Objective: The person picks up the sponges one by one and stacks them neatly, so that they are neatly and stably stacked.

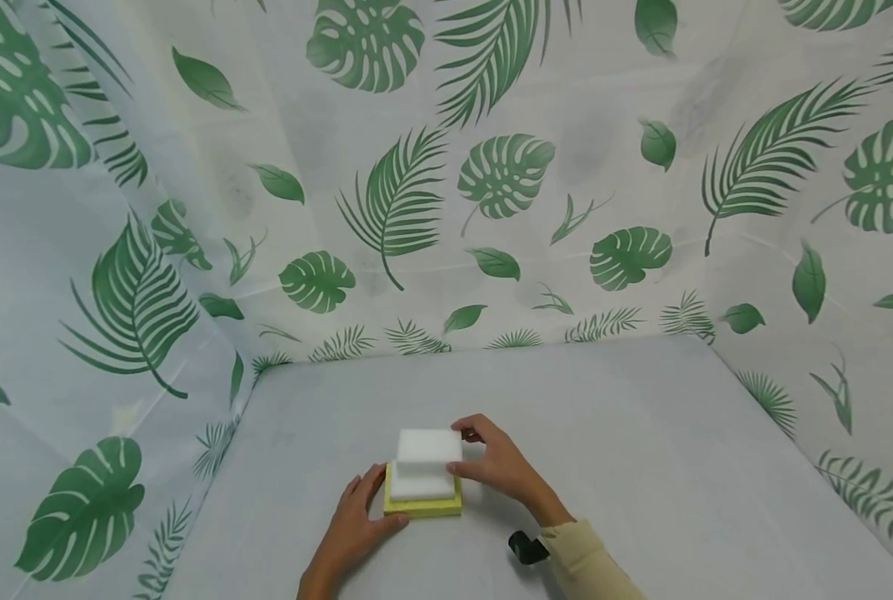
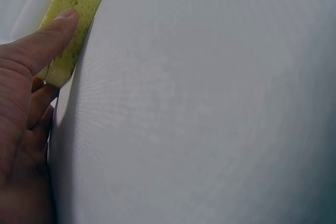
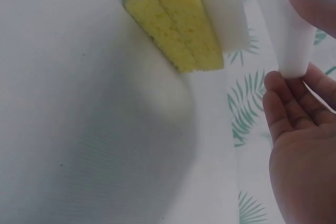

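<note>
Two yellow sponges (image 1: 422,507) lie stacked flat on the table, a seam between them showing in both wrist views. On top of them lies a white foam block (image 3: 223,14). My right hand (image 1: 502,463) pinches a second white foam block (image 1: 429,444) by its right side, thumb on one face and fingertips at the other. The right wrist view has this held block (image 3: 294,40) raised apart from the lower one. Around the near left corner of the yellow sponges, my left hand (image 1: 352,518) has its thumb (image 2: 60,27) pressed on the front side and fingers along the left.
A pale grey-white table surface (image 1: 604,433) spreads around the stack. White sheets printed with green leaves (image 1: 499,175) hang behind and at both sides. A black device (image 1: 527,547) sits at the right wrist, beside a beige sleeve (image 1: 589,560).
</note>
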`<move>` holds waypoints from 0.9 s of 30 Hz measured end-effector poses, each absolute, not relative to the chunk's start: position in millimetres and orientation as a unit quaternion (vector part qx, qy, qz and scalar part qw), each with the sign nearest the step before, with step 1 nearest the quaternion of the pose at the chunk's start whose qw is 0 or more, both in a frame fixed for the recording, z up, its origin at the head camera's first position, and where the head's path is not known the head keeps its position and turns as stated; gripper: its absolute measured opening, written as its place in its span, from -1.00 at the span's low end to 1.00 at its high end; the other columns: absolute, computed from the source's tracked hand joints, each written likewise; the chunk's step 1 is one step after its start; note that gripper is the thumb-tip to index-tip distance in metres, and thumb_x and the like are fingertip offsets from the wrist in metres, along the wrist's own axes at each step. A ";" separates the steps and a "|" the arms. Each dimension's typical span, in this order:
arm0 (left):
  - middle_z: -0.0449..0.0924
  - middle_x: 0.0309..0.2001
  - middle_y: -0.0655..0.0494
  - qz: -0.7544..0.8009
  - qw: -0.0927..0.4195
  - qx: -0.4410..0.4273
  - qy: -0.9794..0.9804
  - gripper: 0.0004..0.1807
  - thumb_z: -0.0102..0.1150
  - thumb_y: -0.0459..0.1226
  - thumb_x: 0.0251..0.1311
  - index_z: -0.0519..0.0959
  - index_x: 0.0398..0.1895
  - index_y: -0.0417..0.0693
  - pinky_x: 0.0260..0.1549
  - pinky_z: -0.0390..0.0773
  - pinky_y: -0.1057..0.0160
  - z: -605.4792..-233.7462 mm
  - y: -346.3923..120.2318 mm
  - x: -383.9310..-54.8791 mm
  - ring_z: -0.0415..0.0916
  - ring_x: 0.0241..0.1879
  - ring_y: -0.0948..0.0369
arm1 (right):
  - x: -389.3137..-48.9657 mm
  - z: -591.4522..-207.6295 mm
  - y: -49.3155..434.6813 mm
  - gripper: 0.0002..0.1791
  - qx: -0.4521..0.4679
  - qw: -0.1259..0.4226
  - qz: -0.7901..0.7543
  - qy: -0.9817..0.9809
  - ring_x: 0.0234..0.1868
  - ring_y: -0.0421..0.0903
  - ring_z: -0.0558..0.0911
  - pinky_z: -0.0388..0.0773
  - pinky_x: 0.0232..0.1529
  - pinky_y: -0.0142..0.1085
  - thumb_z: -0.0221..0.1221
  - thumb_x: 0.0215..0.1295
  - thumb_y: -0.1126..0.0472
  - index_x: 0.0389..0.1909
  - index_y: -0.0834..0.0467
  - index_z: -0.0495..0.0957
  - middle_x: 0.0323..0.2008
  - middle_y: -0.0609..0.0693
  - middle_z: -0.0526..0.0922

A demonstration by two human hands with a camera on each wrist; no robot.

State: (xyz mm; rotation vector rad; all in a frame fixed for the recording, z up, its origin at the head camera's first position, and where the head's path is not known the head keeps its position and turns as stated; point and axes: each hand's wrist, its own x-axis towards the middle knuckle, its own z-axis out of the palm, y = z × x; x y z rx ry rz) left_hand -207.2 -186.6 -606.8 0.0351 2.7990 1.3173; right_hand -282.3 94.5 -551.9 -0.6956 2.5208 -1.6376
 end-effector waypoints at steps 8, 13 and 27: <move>0.40 0.54 -0.11 0.426 0.024 0.010 0.904 0.02 0.60 0.18 0.11 0.38 0.59 0.05 0.36 0.20 -0.58 -606.5 -187.7 -206.4 0.09 0.54 -0.42 | -274.6 -558.0 93.2 -0.36 -0.262 0.028 -0.530 0.806 0.19 0.07 0.60 0.54 0.31 0.15 0.54 0.25 0.08 0.25 0.23 0.53 0.13 0.02 0.63; 0.40 0.53 -0.11 0.428 0.022 0.013 0.903 0.02 0.60 0.18 0.11 0.38 0.59 0.04 0.35 0.21 -0.59 -606.8 -188.2 -207.4 0.09 0.54 -0.43 | -272.1 -560.7 91.8 -0.38 -0.286 0.020 -0.527 0.800 0.17 0.03 0.61 0.56 0.31 0.14 0.53 0.27 0.09 0.25 0.24 0.53 0.13 0.01 0.64; 0.40 0.54 -0.09 0.419 0.023 0.009 0.907 0.03 0.59 0.20 0.11 0.38 0.58 0.04 0.35 0.22 -0.58 -607.8 -187.3 -208.4 0.11 0.53 -0.41 | -267.5 -566.3 89.4 -0.39 -0.291 0.026 -0.530 0.796 0.17 0.03 0.62 0.55 0.31 0.11 0.54 0.27 0.13 0.24 0.26 0.54 0.13 0.00 0.63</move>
